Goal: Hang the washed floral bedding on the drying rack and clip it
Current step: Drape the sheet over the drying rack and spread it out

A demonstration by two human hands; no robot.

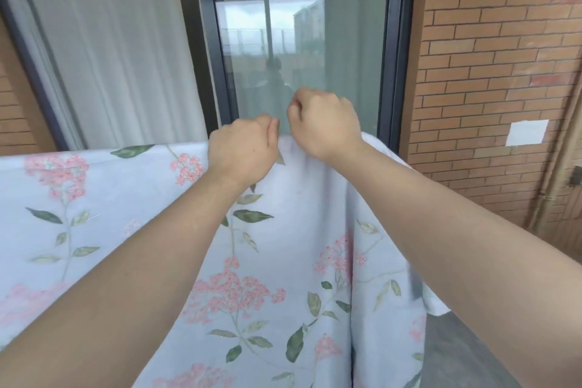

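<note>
Though floral bedding (151,186) already hangs draped, no clip shows; left hand (242,151), right hand (324,123) at twelve o'clock, fingers curled, grasp unclear.

Soft, even daylight fills the scene, with no hard shadows. The glass door (302,50) mirrors a pale sky and buildings. Wide-angle distortion bows the brick wall (491,50) and door frame at the edges. The picture looks slightly soft throughout.
</note>
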